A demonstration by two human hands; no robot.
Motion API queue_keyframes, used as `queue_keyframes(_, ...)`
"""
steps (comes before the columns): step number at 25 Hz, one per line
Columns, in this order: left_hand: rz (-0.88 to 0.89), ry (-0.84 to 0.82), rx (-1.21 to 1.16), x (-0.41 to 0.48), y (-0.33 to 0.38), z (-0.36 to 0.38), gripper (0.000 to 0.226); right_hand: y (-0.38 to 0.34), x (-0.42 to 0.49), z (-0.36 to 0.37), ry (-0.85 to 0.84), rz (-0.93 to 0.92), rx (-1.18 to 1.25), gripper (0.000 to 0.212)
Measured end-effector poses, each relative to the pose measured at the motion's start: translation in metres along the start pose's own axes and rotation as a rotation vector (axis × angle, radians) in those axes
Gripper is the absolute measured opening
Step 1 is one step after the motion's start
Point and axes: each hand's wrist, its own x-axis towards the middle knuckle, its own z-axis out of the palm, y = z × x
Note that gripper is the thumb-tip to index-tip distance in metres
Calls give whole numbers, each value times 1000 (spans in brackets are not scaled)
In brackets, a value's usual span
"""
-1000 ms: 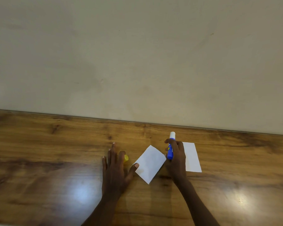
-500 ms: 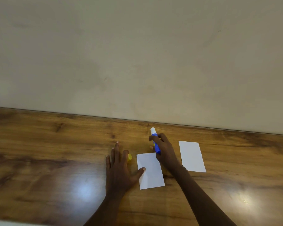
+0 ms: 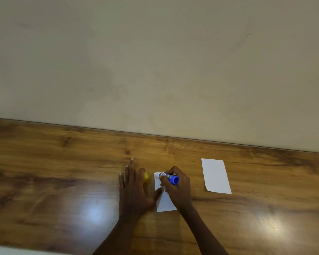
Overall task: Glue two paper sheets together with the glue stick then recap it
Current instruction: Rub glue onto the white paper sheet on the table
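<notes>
Glue stick (image 3: 169, 178): gripped in right hand (image 3: 177, 188), tip on near paper sheet (image 3: 164, 203) at lower centre; left hand (image 3: 134, 188) flat, thumb pinning sheet.

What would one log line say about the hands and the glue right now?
right hand: holds glue stick, tip on near paper | left hand: flat, thumb pinning paper | yellow cap: off | second paper: apart

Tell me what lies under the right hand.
Under the right hand lies a white paper sheet on the table. The glue stick tip points at it; the covered part is hidden.
</notes>
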Motion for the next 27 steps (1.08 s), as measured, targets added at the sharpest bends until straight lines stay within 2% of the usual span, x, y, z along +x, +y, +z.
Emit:
queue_keyframes(6, 1, 8, 5, -1, -1, 1, 74, 4, -1, -3, -19, -44, -92, 16)
queue_keyframes(10, -12, 18, 5, -1, -1, 1, 73, 9, -5, -14, 67, -26, -152, 12)
queue_keyframes(14, -19, 23, -6, 0, -2, 2, 71, 13, -6, -29, 154, 7, -170, 16)
queue_keyframes(21, -24, 11, -2, 0, -1, 1, 74, 18, -4, -40, 197, 51, -177, 20)
queue_keyframes(23, -22, 5, 3, 0, -2, 2, 74, 18, -8, -38, 222, 55, -107, 20)
queue_keyframes(27, -17, -5, 15, 1, -3, 3, 75, 12, -26, -32, 294, 27, 32, 36)
